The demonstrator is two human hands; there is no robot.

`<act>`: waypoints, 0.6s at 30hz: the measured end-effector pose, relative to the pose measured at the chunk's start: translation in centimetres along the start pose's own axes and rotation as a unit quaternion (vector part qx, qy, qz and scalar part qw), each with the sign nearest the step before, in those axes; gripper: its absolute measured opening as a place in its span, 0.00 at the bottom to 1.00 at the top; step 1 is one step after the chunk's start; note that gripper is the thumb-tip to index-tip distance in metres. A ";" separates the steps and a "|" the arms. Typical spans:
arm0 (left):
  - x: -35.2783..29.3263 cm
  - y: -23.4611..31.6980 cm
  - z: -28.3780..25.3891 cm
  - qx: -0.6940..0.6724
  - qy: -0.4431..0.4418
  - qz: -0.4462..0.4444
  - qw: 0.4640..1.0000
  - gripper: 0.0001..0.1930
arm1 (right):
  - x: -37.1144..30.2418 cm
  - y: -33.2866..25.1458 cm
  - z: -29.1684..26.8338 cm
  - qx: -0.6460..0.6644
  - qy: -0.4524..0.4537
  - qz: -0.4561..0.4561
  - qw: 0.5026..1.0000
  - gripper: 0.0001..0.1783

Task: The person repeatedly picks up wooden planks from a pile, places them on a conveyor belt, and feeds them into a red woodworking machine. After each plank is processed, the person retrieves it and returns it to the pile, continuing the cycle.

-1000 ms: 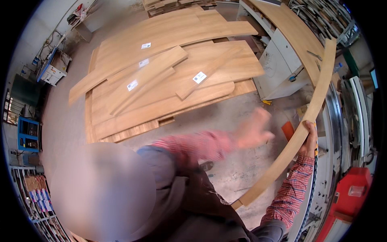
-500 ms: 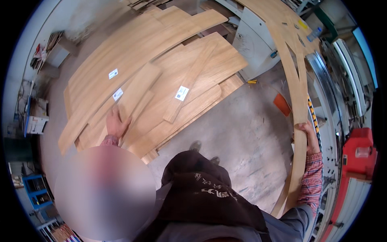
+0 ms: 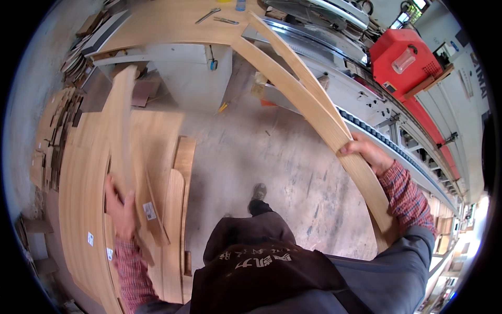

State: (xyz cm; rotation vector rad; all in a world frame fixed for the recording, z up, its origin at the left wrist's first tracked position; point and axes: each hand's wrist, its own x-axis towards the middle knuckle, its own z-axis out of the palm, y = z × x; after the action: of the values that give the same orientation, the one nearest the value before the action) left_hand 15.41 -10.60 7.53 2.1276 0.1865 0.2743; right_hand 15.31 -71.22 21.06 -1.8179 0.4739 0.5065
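My left hand (image 3: 121, 212) is closed round the lower end of a narrow wooden strip (image 3: 125, 104), tilted up above a pile of boards and partly blurred. Beneath it lie several wood-grain panels (image 3: 78, 183), some with white labels. A shorter strip bearing a label (image 3: 149, 211) rests on the pile beside this hand. On the other side my right hand (image 3: 368, 152) grips a long wooden strip (image 3: 308, 112), thumb on its upper face. A second thin strip (image 3: 295, 65) runs alongside; whether the hand holds it too is unclear.
A wood-topped table (image 3: 162, 23) with a white side panel (image 3: 196, 78) stands ahead, hand tools (image 3: 226, 21) on top. Along the right runs a long machine with a black cable chain (image 3: 374, 131) and a red housing (image 3: 405, 63). More boards (image 3: 55, 136) lean against the left wall.
My view has turned right, bringing the table ahead and the panels to my left. The left hand, earlier touching strips on the pile, now holds one raised. The right hand keeps its grip.
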 end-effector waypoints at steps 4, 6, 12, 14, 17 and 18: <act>10.4 7.6 13.9 -0.025 -0.023 0.130 0.991 0.36 | -1.6 2.4 -3.4 0.047 0.038 0.014 0.998 0.34; 15.0 11.8 20.4 0.050 -0.059 0.119 0.990 0.37 | -1.9 3.3 -4.5 0.069 0.062 0.007 0.996 0.35; 21.7 25.0 36.1 0.188 -0.170 0.092 0.963 0.44 | -3.8 5.7 -8.5 0.161 0.111 0.024 0.980 0.36; 23.9 26.1 40.3 0.215 -0.181 0.091 0.956 0.45 | -3.0 6.7 -9.0 0.204 0.108 0.043 0.972 0.33; 24.8 28.3 45.7 0.266 -0.197 0.116 0.937 0.47 | -2.7 9.2 -9.7 0.262 0.110 0.076 0.956 0.32; 24.6 29.6 46.9 0.289 -0.220 0.118 0.924 0.47 | -2.7 9.9 -9.7 0.277 0.110 0.084 0.951 0.32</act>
State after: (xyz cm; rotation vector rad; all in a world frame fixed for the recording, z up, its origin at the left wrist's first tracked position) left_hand 52.40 -58.50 10.84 2.7383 -0.2922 -0.1517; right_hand 8.63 -83.17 17.49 -1.2989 0.8380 0.2473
